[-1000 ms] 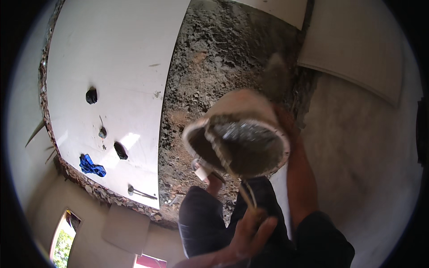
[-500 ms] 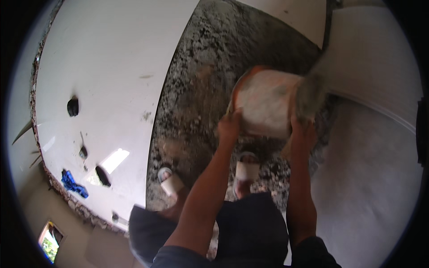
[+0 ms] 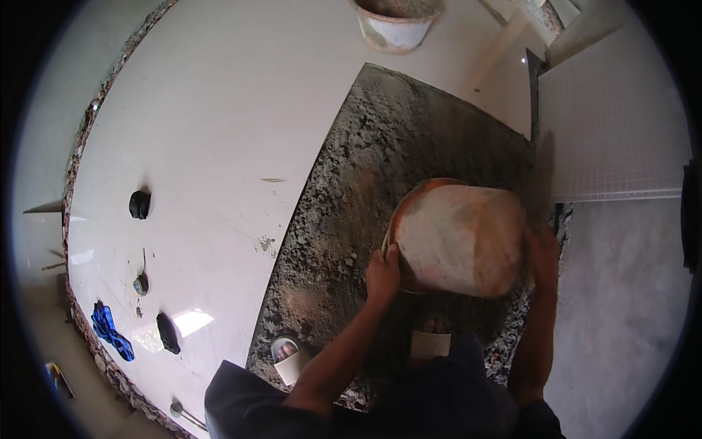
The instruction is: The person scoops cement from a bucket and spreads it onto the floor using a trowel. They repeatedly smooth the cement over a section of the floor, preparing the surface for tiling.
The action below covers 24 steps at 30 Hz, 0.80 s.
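Head view: stained bucket tipped sideways over a rough mortar bed

The stained bucket is on its side in front of the person, mouth toward the left and base toward the right, its off-white wall smeared with brown. Whether it touches the mortar bed beneath cannot be told. The left hand is closed on the edge of the mouth, thumb uppermost, beside the orange rim. The right hand is at the base end; it is blurred and dim, so its exact grip cannot be made out.

Below, two sandals, a left one and a right one, stand on the mortar. Pale tiles border it on the left, bearing a crumpled blue cloth and a small black lump. Beyond the far edge, a second bucket stands upright. At right is a pale panel with a grid pattern.
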{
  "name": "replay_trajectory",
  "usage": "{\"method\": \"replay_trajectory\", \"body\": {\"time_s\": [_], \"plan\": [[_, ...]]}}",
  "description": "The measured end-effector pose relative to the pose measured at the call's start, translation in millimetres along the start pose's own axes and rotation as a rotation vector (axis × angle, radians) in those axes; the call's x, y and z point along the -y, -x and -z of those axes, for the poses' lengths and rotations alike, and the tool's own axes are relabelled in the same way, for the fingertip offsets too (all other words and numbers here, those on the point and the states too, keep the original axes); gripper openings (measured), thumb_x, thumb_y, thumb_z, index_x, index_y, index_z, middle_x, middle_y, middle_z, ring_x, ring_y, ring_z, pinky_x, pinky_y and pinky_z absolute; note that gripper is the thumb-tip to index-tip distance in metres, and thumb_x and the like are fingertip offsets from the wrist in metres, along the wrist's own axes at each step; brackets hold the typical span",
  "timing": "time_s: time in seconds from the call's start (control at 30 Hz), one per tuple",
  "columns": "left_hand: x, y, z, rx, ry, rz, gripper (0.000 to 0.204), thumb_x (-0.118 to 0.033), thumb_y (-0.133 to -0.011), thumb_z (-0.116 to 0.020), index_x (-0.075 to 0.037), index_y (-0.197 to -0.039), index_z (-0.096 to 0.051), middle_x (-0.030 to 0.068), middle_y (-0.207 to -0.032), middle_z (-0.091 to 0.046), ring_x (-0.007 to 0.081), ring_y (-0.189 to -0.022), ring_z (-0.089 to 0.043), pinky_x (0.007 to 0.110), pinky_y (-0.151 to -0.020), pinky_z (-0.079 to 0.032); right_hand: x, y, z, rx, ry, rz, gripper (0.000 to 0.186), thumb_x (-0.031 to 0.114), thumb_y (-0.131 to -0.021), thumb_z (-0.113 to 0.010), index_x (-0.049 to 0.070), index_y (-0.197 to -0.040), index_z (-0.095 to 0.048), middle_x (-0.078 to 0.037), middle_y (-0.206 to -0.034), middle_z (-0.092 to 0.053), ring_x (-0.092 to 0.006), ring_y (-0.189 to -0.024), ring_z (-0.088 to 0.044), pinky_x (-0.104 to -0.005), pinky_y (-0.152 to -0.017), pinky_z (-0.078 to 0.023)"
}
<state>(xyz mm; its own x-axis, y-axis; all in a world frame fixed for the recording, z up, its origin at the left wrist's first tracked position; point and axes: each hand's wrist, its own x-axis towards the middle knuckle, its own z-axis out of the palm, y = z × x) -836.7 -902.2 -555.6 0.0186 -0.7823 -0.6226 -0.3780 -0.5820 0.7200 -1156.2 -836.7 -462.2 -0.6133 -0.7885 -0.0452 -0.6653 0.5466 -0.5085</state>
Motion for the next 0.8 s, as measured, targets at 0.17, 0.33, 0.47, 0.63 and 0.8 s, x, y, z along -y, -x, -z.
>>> {"method": "replay_trajectory", "body": {"time_s": [0.17,0.33,0.47,0.63,0.8], "plan": [[-13.0,28.6,-1.2,0.144,0.018,-0.174,0.053,-0.044,-0.095,-0.044,0.009,-0.094,-0.054,0.0256,-0.078,-0.061,0.0365,-0.080,-0.064,0.043,-0.071,-0.047,12.0,34.8,55.9,-0.195,-0.268,-0.031,0.023,0.019,-0.089,-0.057,-0.003,-0.093,-0.064,-0.007,-0.079,-0.066,-0.0123,-0.072,-0.057,-0.0290,-0.066,-0.048],[0.0,-8.5,-16.7,0.181,-0.132,-0.002,0.054,-0.044,-0.095,-0.042,0.008,-0.100,-0.056,0.0311,-0.088,-0.060,0.0454,-0.091,-0.061,0.046,-0.076,-0.047,-21.8,-5.1,-7.2,0.174,-0.171,-0.221,0.035,0.028,-0.087,-0.058,-0.003,-0.103,-0.061,-0.019,-0.094,-0.064,-0.0299,-0.089,-0.058,-0.0418,-0.084,-0.045],[-9.3,-2.6,-10.1,0.036,-0.104,-0.159,0.052,-0.040,-0.096,-0.039,0.010,-0.097,-0.056,0.0285,-0.087,-0.061,0.0426,-0.086,-0.062,0.045,-0.075,-0.046,-21.0,-10.7,6.1,0.015,0.029,-0.056,0.037,0.029,-0.088,-0.059,-0.004,-0.105,-0.060,-0.018,-0.097,-0.063,-0.0256,-0.089,-0.058,-0.0410,-0.080,-0.046],[-22.2,27.0,-14.2,0.256,0.129,-0.212,0.052,-0.043,-0.096,-0.041,0.007,-0.101,-0.054,0.0306,-0.086,-0.059,0.0459,-0.090,-0.060,0.046,-0.076,-0.046,10.4,27.6,87.9,-0.321,-0.442,-0.114,0.026,0.021,-0.091,-0.057,-0.004,-0.098,-0.062,-0.011,-0.082,-0.067,-0.0155,-0.065,-0.060,-0.0295,-0.060,-0.050],[-3.2,3.1,-28.7,0.206,-0.078,-0.191,0.057,-0.048,-0.095,-0.040,0.007,-0.099,-0.055,0.0311,-0.087,-0.060,0.0445,-0.090,-0.061,0.044,-0.075,-0.046,-55.7,17.6,23.7,-0.057,0.074,-0.102,0.032,0.024,-0.091,-0.049,-0.006,-0.089,-0.060,-0.018,-0.084,-0.063,-0.0245,-0.077,-0.058,-0.0405,-0.073,-0.046]]}}
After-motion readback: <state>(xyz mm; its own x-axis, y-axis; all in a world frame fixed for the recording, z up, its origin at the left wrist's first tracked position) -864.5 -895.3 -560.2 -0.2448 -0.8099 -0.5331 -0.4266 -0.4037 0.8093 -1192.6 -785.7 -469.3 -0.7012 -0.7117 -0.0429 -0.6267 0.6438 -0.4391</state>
